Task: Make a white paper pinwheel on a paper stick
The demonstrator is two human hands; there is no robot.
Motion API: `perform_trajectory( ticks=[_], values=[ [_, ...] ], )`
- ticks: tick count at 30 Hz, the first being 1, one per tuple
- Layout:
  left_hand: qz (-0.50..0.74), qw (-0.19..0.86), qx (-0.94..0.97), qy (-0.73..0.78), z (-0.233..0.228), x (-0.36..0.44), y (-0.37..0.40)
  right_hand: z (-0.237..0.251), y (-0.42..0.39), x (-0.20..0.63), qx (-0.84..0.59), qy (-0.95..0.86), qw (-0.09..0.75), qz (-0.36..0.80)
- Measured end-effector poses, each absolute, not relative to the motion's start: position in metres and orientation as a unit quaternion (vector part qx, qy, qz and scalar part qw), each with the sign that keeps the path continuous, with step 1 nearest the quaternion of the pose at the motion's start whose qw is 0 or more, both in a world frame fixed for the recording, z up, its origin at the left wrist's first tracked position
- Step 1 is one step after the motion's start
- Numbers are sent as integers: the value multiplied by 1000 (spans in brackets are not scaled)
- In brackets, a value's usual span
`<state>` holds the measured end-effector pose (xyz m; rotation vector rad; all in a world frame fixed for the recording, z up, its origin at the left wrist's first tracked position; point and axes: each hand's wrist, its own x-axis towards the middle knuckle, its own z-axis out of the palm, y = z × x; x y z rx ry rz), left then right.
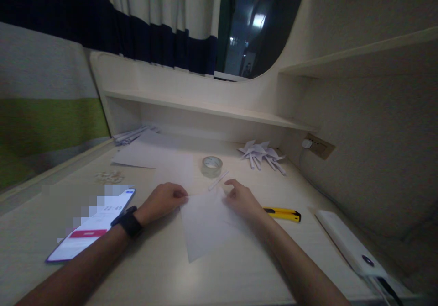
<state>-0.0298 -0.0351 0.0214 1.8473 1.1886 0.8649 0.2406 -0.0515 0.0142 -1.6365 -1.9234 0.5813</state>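
Note:
A white sheet of paper [205, 224] lies on the desk in front of me. My left hand [162, 201] pinches its upper left corner, and a black watch sits on that wrist. My right hand [241, 198] rests on the sheet's upper right edge, fingers curled over the paper. A thin white paper stick [218, 181] lies just beyond the sheet between my hands. A roll of clear tape [211, 166] stands behind it.
A lit phone [92, 230] lies at the left. A yellow utility knife [283, 213] sits right of my right hand. Folded paper pinwheels [262, 154] are piled at the back right, more paper sheets [150, 153] at the back left, a white power bank [349, 244] at the right.

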Motion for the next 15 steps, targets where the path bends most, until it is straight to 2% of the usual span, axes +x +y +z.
perform_trajectory(
  ticks=[3,5,11,15],
  values=[
    [325,222,781,484,17,-33,-37,11,-51,240,-600,-737,249,185],
    [340,163,797,471,14,-30,-41,11,-51,239,-599,-743,237,183],
    [262,158,905,296,12,1,-69,16,-55,237,-585,-770,199,159],
    [248,153,927,238,9,15,-83,23,-60,235,-595,-779,144,138]
  ],
)
